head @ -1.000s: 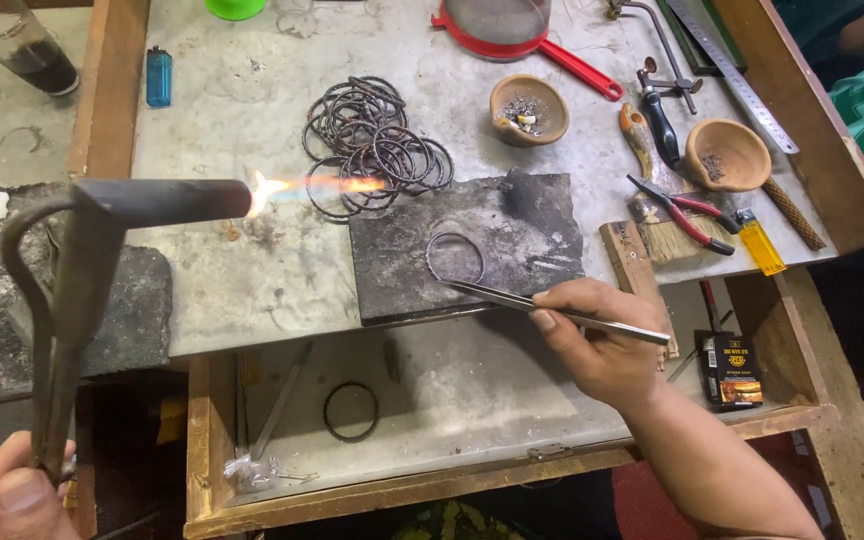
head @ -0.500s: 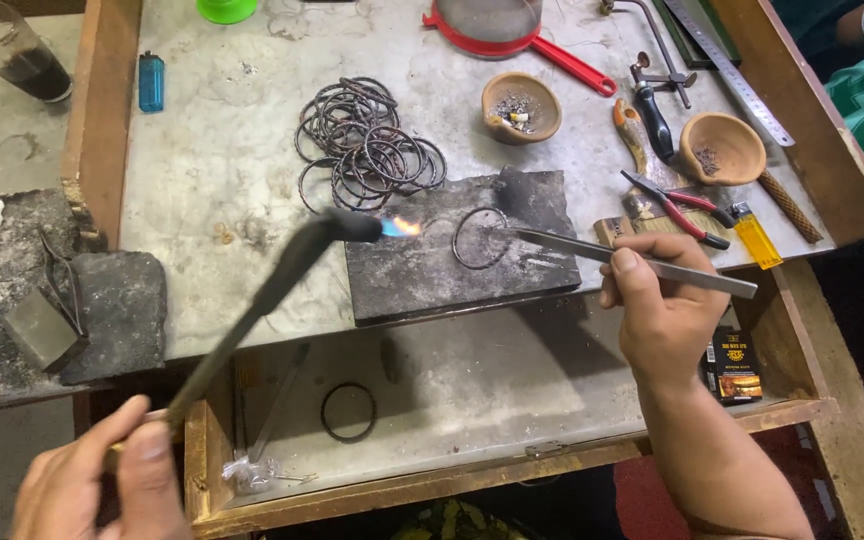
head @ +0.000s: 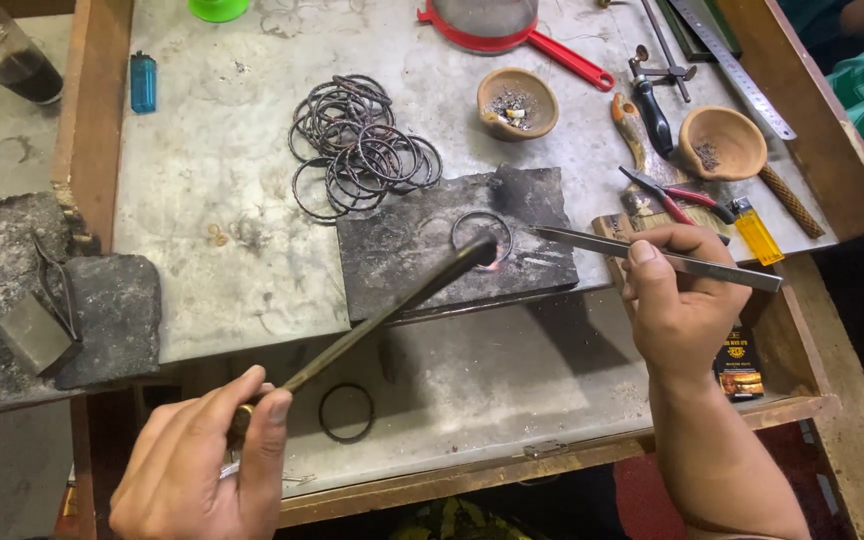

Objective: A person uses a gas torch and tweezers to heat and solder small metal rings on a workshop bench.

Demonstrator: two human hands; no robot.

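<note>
- At nine o'clock, well apart from the work, we see a clear glass tumbler [head: 7,62] with a dark liquid low in it, standing on the side bench.
- Our left hand [head: 207,460] is closed around the grip of a long dark metal torch pipe [head: 392,305], which slants up toward one o'clock.
- The pipe's tip meets a small pink-orange glow [head: 495,264] at the lower edge of a thin dark wire ring [head: 480,232]; the ring lies flat on a charred grey soldering block [head: 432,255] at the centre of the bench.
- We judge the step in hand to be heating one spot on the ring. The next move, as we read it, calls for a steady flame on that spot and the tweezer points brought in close.
- At twelve o'clock from the block lies a loose pile of dark wire bangles [head: 357,150].
- A small brown clay bowl [head: 517,103] holds grey ash-like bits and a pale scrap.
- Our right hand [head: 677,295] is closed on long steel tweezers [head: 652,256], their points just right of the ring, not touching it.
- At two o'clock a second brown clay bowl [head: 720,143] holds a little dark residue.
</note>
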